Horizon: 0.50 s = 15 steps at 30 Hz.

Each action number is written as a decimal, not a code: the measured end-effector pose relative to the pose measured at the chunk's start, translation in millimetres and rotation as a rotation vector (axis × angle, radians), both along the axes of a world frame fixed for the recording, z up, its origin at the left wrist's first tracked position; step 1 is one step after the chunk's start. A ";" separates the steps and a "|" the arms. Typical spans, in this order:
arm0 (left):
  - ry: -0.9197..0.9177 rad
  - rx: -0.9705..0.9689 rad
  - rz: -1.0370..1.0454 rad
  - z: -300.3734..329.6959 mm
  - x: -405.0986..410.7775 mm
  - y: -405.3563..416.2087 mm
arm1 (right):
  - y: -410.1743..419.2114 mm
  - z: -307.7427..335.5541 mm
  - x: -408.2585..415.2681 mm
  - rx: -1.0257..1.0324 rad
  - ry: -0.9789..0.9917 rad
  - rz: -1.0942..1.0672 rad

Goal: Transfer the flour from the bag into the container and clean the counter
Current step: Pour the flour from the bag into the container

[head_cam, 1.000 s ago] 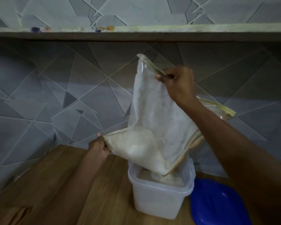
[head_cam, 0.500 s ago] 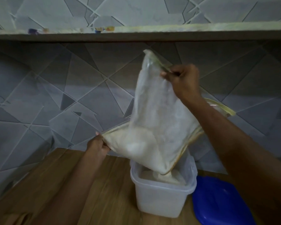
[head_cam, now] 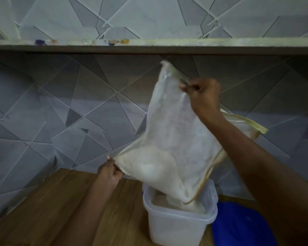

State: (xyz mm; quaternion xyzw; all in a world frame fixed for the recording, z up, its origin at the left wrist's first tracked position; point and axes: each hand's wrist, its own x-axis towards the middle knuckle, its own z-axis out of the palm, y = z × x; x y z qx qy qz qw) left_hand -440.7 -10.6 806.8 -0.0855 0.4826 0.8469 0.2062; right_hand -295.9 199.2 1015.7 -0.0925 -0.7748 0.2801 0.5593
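Observation:
A clear plastic flour bag hangs tilted above a translucent white container, its lowest corner dipping inside the container's rim. Pale flour sits in the bag's lower left part and heaps up in the container under that corner. My right hand pinches the bag's upper edge, high up. My left hand grips the bag's left corner, lower and just above the wooden counter.
A blue lid lies on the counter right of the container. Grey tiled wall stands directly behind. A shelf edge runs across above the bag. Bare wooden counter stretches to the left.
The bag's upper edge and my right hand have shifted slightly right and up. The bag stays tipped over the container, and my left hand keeps its corner.

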 end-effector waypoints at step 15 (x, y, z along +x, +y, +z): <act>-0.054 0.047 0.042 2.3 2.1 9.8 | 11.6 -3.1 -4.1 0.045 -0.019 -0.005</act>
